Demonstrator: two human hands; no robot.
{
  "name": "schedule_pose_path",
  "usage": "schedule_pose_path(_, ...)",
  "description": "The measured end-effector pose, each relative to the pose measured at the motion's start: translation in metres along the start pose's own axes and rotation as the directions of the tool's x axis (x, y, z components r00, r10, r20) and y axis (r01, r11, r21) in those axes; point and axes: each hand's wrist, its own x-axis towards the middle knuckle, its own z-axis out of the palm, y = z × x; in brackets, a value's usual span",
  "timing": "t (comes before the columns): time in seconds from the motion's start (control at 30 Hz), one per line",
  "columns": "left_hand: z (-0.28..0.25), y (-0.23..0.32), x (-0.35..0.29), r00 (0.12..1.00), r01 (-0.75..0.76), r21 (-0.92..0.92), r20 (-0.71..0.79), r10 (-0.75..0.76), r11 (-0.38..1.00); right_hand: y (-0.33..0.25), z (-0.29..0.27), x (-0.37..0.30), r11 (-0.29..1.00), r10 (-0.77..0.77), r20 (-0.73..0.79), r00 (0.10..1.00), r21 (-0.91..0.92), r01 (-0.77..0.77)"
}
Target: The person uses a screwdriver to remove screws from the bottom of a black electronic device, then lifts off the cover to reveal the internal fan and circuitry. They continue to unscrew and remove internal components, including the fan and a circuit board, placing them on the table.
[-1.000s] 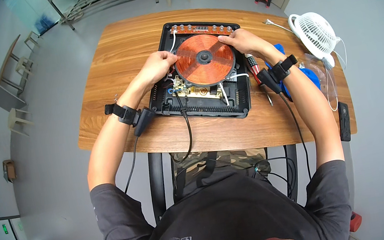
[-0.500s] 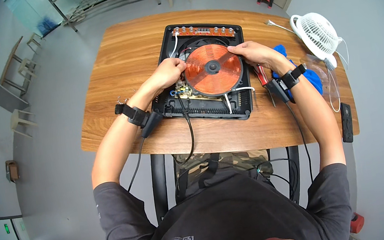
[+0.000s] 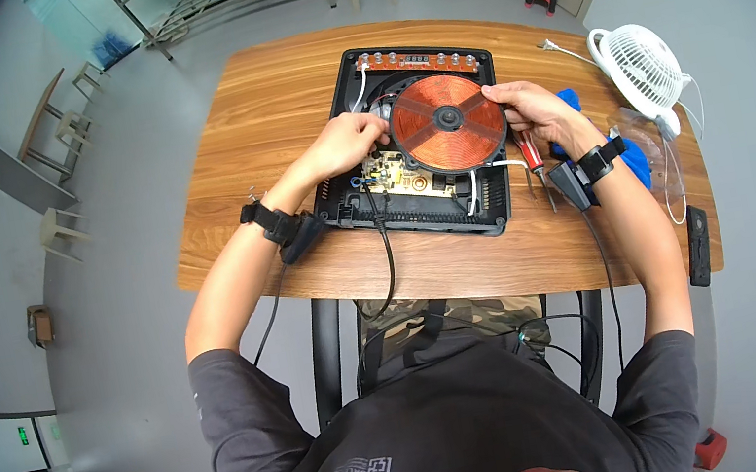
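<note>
An opened induction cooker lies on the wooden table, its black shell facing up. My right hand grips the right rim of its round copper induction coil, thumb on top. The coil is raised and shifted right, with part of the circuit board showing below it. My left hand is closed at the coil's left edge. What its curled fingertips hold, if anything, is hidden. Beside my right wrist lies a screwdriver with a red handle.
A white fan stands at the table's right, beside a blue cloth and a clear plastic bag. A black slab-shaped object lies at the right edge. The cooker's black cord runs off the front edge.
The coil has risen and moved right within the shell with my right hand, uncovering more of the circuit board. My left hand has stayed beside its left edge. The whole view has shifted slightly.
</note>
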Motion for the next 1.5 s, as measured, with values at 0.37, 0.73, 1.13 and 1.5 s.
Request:
schedule_pose_path(0.37, 0.030, 0.026, -0.029, 0.934, -0.354, 0.671, 0.219, 0.282, 0.652, -0.006, 0.004, -0.002, 0.995, -0.075, -0.016, 0.997, -0.073, 0.073)
schedule_pose_path(0.73, 0.029, 0.042, -0.022, 0.907, -0.420, 0.744, 0.321, 0.272, 0.520, -0.006, -0.001, -0.010, 0.992, -0.108, -0.049, 0.993, -0.068, 0.105)
schedule_pose_path(1.13, -0.001, 0.060, -0.029, 0.899, -0.427, 0.692, 0.254, 0.356, 0.583, -0.030, 0.019, -0.019, 0.981, -0.176, -0.108, 0.978, -0.097, 0.166)
schedule_pose_path(1.5, -0.060, 0.067, -0.073, 0.918, -0.336, 0.755, 0.128, 0.376, 0.563, -0.072, 0.092, -0.013, 0.965, -0.257, -0.034, 0.966, -0.069, 0.254)
